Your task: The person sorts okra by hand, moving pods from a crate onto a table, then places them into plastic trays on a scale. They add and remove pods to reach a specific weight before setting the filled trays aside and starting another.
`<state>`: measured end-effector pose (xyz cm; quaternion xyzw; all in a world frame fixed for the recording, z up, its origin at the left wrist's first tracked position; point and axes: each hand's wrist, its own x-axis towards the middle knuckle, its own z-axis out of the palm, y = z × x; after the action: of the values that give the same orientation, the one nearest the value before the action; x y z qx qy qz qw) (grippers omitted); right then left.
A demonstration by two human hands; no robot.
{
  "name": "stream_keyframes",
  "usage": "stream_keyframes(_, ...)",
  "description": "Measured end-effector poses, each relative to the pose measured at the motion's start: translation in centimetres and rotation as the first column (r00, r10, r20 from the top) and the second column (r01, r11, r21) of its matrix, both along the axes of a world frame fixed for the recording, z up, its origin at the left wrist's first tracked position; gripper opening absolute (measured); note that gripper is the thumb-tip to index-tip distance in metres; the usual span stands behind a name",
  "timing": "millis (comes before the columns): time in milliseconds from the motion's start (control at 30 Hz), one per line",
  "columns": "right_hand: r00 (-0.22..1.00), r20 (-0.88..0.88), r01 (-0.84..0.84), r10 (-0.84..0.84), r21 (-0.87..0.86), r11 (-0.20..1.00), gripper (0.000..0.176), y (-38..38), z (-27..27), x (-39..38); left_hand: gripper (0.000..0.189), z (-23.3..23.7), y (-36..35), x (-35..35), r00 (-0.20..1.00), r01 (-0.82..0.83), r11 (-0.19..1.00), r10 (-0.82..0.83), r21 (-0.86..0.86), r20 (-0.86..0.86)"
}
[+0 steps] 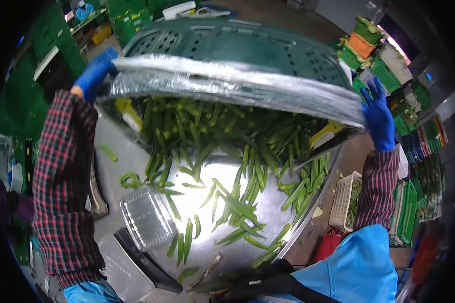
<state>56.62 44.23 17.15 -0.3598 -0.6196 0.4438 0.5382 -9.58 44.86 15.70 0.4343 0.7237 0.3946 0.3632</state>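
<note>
A dark green crate (237, 49), its rim wrapped in clear plastic film (227, 83), is tipped toward me above a metal table. Okra (222, 123) fills its mouth and spills out. At the left end, my left hand (93, 81), in a blue glove, is closed on the crate's rim, fingertips partly hidden. My right hand (379, 117), also blue-gloved, rests its palm side against the right end with fingers spread upward. Loose okra pods (237, 209) lie on the metal table (114, 174) below. A clear plastic tray (147, 217) sits there, left of the pods.
A grey device resembling a scale (124, 270) stands at the near left. Beyond the table's right edge, a cream basket (345, 199) with greens sits on the floor. Stacked green and orange crates (361, 45) stand at the back right, and more green crates (126, 20) at the back left.
</note>
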Motion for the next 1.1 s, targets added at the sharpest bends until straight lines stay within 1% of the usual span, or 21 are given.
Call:
stream_keyframes(33,0.978,0.188,0.098,-0.092,-0.022,0.995,0.075,1.8,1.5,-1.1,0.035,-0.4,0.0,0.4,0.986,0.044,0.998,-0.035,-0.054,0.160)
stream_keyframes(67,0.914,0.366,0.198,-0.173,-0.032,0.980,0.076,3.9,2.9,-2.2,0.035,-1.3,0.8,-0.2,0.994,0.041,0.999,-0.041,-0.005,0.097)
stream_keyframes(100,0.819,0.538,0.237,-0.197,-0.004,0.972,0.078,6.3,3.8,-3.1,0.034,-2.5,2.3,-1.8,0.977,0.113,0.994,-0.108,-0.015,0.181)
stream_keyframes(133,0.694,0.689,0.257,-0.208,0.032,0.966,0.081,9.4,4.4,-4.5,0.031,-4.0,3.4,-2.3,0.959,0.045,0.998,-0.054,0.041,0.280)
stream_keyframes(167,0.495,0.817,0.238,-0.297,0.202,0.950,0.085,14.5,3.7,-4.2,0.031,-1.9,1.6,0.3,0.997,-0.028,1.000,0.028,-0.005,0.072)
stream_keyframes(200,0.284,0.872,0.172,-0.398,0.362,0.916,0.089,19.6,2.3,-3.1,0.033,-0.8,0.6,0.8,0.943,0.113,0.992,-0.126,-0.059,-0.309)
stream_keyframes(233,0.292,0.877,0.180,-0.381,0.340,0.923,0.091,23.4,1.3,-3.2,0.037,-0.6,0.1,1.9,0.984,0.045,0.998,-0.051,-0.034,-0.172)
stream_keyframes(267,0.343,0.871,0.188,-0.353,0.304,0.934,0.087,27.9,-0.5,-2.5,0.037,-0.8,0.5,2.0,0.959,0.022,0.998,-0.037,-0.056,-0.281)
stream_keyframes(300,0.315,0.928,0.238,-0.200,0.127,0.963,0.077,25.6,1.2,-5.5,0.040,-0.9,0.5,2.2,0.936,0.012,0.997,-0.039,-0.077,-0.350)
stream_keyframes(333,0.278,0.948,0.177,-0.153,0.106,0.978,0.070,29.0,0.2,-4.6,0.045,0.5,-0.7,3.3,0.908,0.100,0.991,-0.129,-0.092,-0.399)
stream_keyframes(367,0.363,0.895,0.278,-0.260,0.162,0.947,0.074,32.2,-2.2,-3.1,0.051,-0.9,-0.5,2.3,0.887,0.111,0.992,-0.072,0.058,-0.456)
stream_keyframes(400,0.232,0.911,0.198,-0.343,0.301,0.933,0.079,40.5,-5.8,2.2,0.058,0.5,-2.4,4.0,0.864,0.129,0.989,-0.074,0.077,-0.499)
stream_keyframes(433,0.175,0.949,0.372,-0.261,0.182,0.910,0.083,34.6,-2.5,-1.8,0.060,0.5,-3.0,4.3,0.871,0.114,0.987,-0.046,0.111,-0.489)
stream_keyframes(467,0.129,0.957,0.378,-0.259,0.194,0.905,0.085,31.9,-1.1,-3.2,0.061,0.2,-3.1,4.3,0.881,0.114,0.983,-0.034,0.141,-0.471)
stream_keyframes(500,0.094,0.950,0.307,-0.296,0.255,0.917,0.088,34.3,-2.4,-0.9,0.061,-0.4,-2.9,4.0,0.880,0.090,0.986,-0.013,0.141,-0.475)
stream_keyframes(600,0.044,0.944,0.322,-0.328,0.297,0.899,0.089,35.5,-3.1,0.7,0.061,-2.2,-1.8,2.8,0.933,0.052,0.970,0.038,0.239,-0.359)
stream_keyframes(733,0.084,0.942,0.343,-0.324,0.278,0.897,0.090,31.6,-1.4,-0.8,0.053,-2.8,-2.1,2.0,0.949,0.106,0.959,-0.019,0.262,-0.314)
stream_keyframes(800,-0.035,0.947,0.339,-0.321,0.313,0.887,0.090,30.9,-0.9,-0.2,0.053,-2.0,-3.5,2.4,0.944,0.143,0.956,-0.055,0.255,-0.325)
stream_keyframes(833,0.005,0.918,0.298,-0.396,0.377,0.877,0.089,30.3,-0.9,0.1,0.052,-2.8,-3.3,1.9,0.948,0.183,0.935,-0.085,0.304,-0.307)
stream_keyframes(967,0.021,0.914,0.269,-0.406,0.386,0.883,0.085,25.9,0.8,-0.1,0.059,-2.8,-7.8,3.3,0.929,0.120,0.913,0.036,0.390,-0.369)
stream_keyframes(1100,0.162,0.855,0.387,-0.492,0.404,0.829,0.078,15.3,4.5,-2.9,0.062,-2.9,-14.3,4.2,0.927,0.103,0.882,0.084,0.461,-0.367)
